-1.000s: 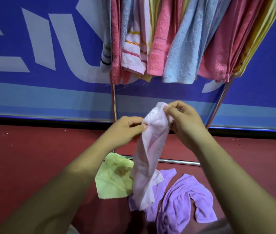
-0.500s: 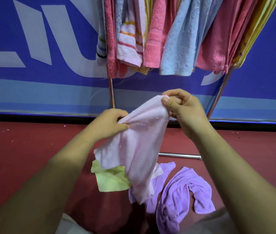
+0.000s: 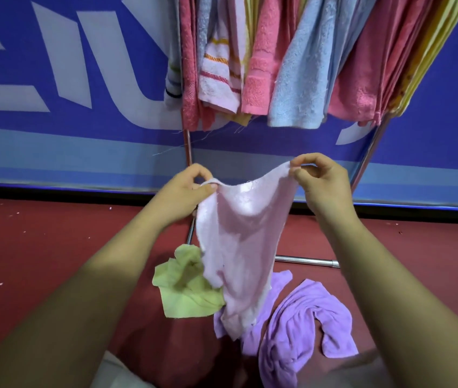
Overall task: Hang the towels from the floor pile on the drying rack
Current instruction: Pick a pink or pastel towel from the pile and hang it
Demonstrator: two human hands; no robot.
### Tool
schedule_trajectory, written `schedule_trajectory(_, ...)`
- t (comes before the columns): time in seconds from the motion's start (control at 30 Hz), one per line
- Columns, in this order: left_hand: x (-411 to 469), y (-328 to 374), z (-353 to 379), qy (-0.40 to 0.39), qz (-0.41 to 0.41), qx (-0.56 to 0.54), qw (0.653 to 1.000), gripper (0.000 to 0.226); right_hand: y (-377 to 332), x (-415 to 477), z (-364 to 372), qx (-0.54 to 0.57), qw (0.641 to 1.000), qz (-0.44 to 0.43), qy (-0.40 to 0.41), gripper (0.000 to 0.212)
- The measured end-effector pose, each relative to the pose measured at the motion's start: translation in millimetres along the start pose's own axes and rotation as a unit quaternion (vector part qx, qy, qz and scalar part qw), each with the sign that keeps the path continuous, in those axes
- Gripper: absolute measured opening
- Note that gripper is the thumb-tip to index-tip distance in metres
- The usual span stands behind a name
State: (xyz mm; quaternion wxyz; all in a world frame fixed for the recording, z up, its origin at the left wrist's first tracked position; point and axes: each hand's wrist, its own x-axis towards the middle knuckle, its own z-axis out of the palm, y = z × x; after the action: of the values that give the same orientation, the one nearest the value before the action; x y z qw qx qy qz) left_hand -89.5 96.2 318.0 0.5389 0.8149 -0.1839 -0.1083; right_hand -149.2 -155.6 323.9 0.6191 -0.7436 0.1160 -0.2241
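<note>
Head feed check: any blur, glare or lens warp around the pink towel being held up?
Head view: the pale pink towel, the left hand and the right hand pinching it are sharp and evenly lit, with only soft shadows in the folds; a small highlight sits on the rack's bottom bar; the wide-angle lens stretches the forearms toward the lower corners.

drying rack [image 3: 367, 152] top cut off by upper edge, hung towels [image 3: 297, 79] cropped above, purple towel [image 3: 300, 331] partly behind pink towel [image 3: 244, 242]
</note>
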Motion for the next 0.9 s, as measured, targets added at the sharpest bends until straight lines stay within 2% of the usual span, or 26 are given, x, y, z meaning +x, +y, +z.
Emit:
schedule_trajectory(0.07,-3.5,8.2,9.3,-0.005,-0.014,-0.151,0.988,0.015,-2.1,-4.3,4.2,-0.029,0.999,-0.006,-0.042,0.019)
schedule_trajectory(0.13,-4.6,13.3,14.3,-0.022,0.002,-0.224,0.974,0.026,-3.9,-9.8,9.6,-0.039,0.994,-0.002,-0.103,0.023)
schedule_trajectory(0.23,-4.1,15.0,15.4,-0.06,0.019,-0.157,0.986,0.033,-8.5,-21.1,19.2,-0.012,0.977,-0.004,-0.213,0.006)
schedule_trajectory(0.3,-3.1,13.6,14.5,-0.037,0.03,-0.091,0.995,0.025,-6.6,-24.8,24.0,-0.049,0.966,-0.038,-0.251,0.007)
schedule_trajectory(0.4,-1.1,11.1,11.7,0.036,0.027,-0.067,0.997,0.005,-0.1,-23.8,27.6,-0.13,0.959,-0.075,-0.238,0.003)
schedule_trajectory(0.53,-0.8,11.7,7.2,0.062,0.021,-0.026,0.998,0.016,2.2,-19.2,25.7,-0.154,0.959,-0.086,-0.222,0.009)
schedule_trajectory(0.67,-2.2,12.7,4.7,0.078,-0.014,-0.113,0.99,0.014,8.4,-15.5,23.7,-0.223,0.931,-0.075,-0.279,0.008)
schedule_trajectory(0.73,-2.2,13.5,3.9,0.068,-0.016,-0.122,0.99,0.014,10.8,-16.0,24.8,-0.203,0.934,-0.06,-0.286,0.008)
schedule_trajectory(0.8,-1.6,13.2,2.3,0.056,-0.01,-0.101,0.993,0.015,9.7,-15.6,25.6,-0.165,0.95,-0.057,-0.259,0.009)
schedule_trajectory(0.9,-1.9,7.5,-6.1,0.008,0.011,0.033,0.999,0.018,5.2,-12.3,23.6,-0.061,0.975,-0.042,-0.212,0.01)
